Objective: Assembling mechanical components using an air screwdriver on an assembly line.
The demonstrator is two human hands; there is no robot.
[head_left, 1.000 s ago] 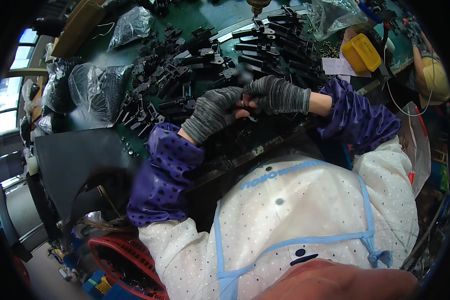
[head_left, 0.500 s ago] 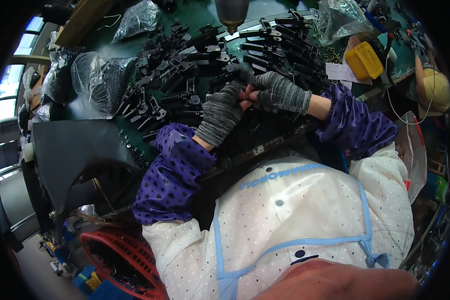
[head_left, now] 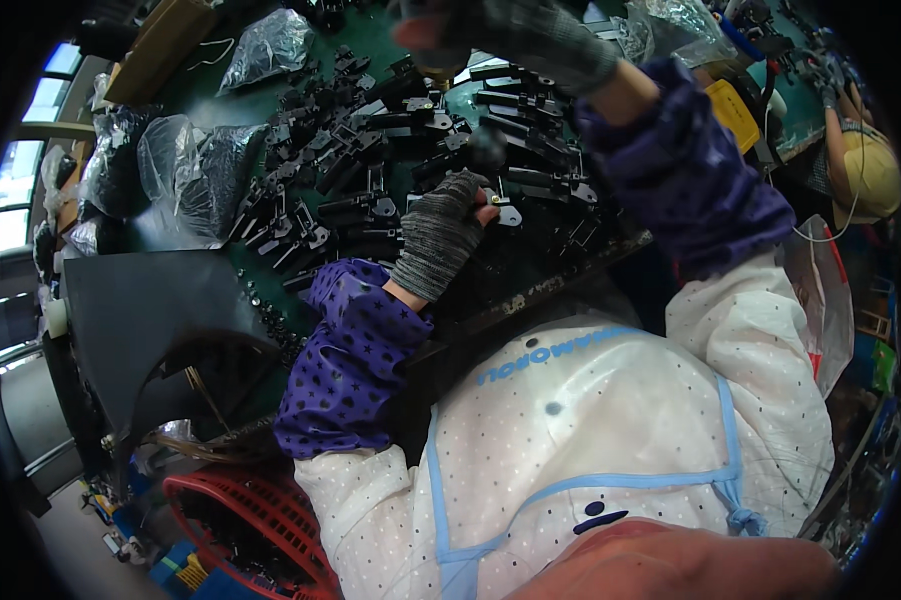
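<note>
My left hand [head_left: 438,235], in a grey knit glove with bare fingertips, is closed on a black metal bracket [head_left: 510,214] near the bench's front edge. A small brass-coloured screw [head_left: 495,198] shows on the bracket beside my fingertips. Higher up, my right hand [head_left: 535,38], gloved the same way and blurred, wraps round a hanging power screwdriver [head_left: 440,72]. Much of that tool is hidden by the hand and the upper picture edge. Many similar black metal assemblies [head_left: 345,140] lie in rows and piles beyond my left hand.
Plastic bags of parts [head_left: 205,170] stand at the left, near a dark curved sheet [head_left: 160,310]. A yellow bin [head_left: 732,115] sits at the right. Below left is a red basket [head_left: 260,515]. Another person in a yellow cap [head_left: 867,170] works at far right.
My right hand has left the bracket and risen to the hanging screwdriver, whose tip has shifted slightly left and down. My left hand stays at its place, holding the bracket.
</note>
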